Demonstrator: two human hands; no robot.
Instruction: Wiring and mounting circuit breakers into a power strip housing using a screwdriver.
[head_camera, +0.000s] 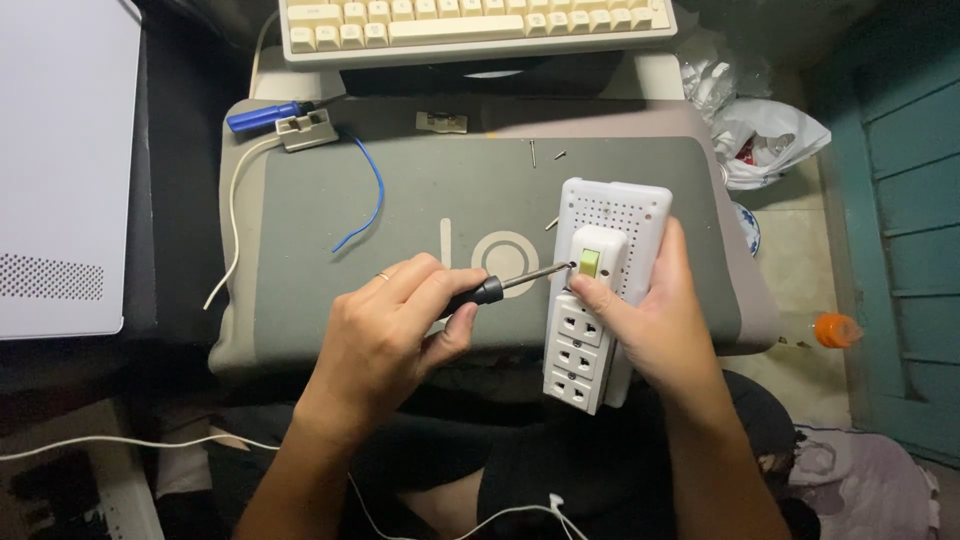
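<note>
One white power strip (600, 290) is in hand, and one screwdriver with a black handle (500, 287). The right hand (660, 320) cradles the strip from behind and from the right edge, its fingers closed around the body and the thumb pressed on the front just below the switch. The strip is held up over the person's lap, tilted a little to the left, above the near edge of a grey lap desk (400, 210).

The strip is a white plastic bar. Its upper part is a wider block with a grid of small holes, below which sits one raised switch housing with a yellow-green rocker. Under that run three sockets in a column. A white cable (450, 525) trails across the lap below.

The left hand (385, 335) has its fingers closed on the screwdriver handle; a ring shows on one finger. The metal shaft points right, and its tip meets the left side of the switch housing.

On the lap desk lie one second screwdriver with a blue handle (265, 117), one small grey metal-and-plastic part (305, 130) with a white wire leaving it, one loose blue wire (365, 195), one small flat plate (441, 122), and about three small screws or pins (545, 155). One cream keyboard (470, 25) sits beyond the lap desk, one white box (60, 160) to the left, one white plastic bag (765, 135) to the right, and one orange cap (835, 328) on the floor.
</note>
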